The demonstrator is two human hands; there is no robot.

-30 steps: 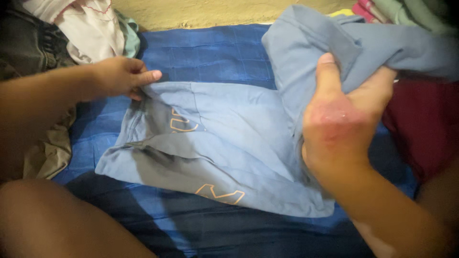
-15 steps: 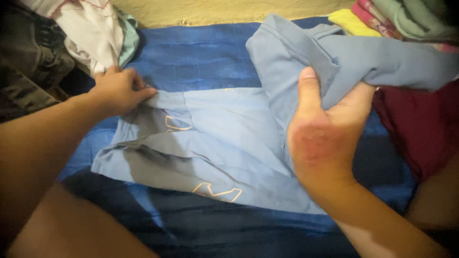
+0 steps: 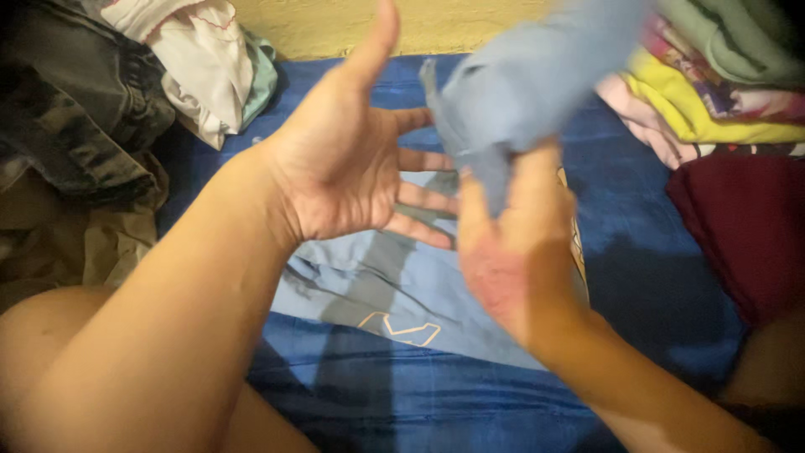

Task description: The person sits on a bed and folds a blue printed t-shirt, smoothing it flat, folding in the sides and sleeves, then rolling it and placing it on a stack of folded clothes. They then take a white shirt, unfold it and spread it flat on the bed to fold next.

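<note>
From the head camera I see a light blue shirt (image 3: 402,289) lying partly on a dark blue blanket (image 3: 419,403), with orange outline letters near its bottom edge. It looks soft and wrinkled, and one part is lifted up high, where it gets blurry. My right hand (image 3: 511,260) is closed around that lifted part and grips the cloth. My left hand (image 3: 348,164) is wide open with the fingers spread and the thumb up, and it holds nothing; its fingertips are just beside the raised cloth. A pile of folded clothes (image 3: 713,92) sits at the right, and a dark red cloth (image 3: 746,226) lies below it. More clothes (image 3: 126,92) are heaped at the left.
</note>
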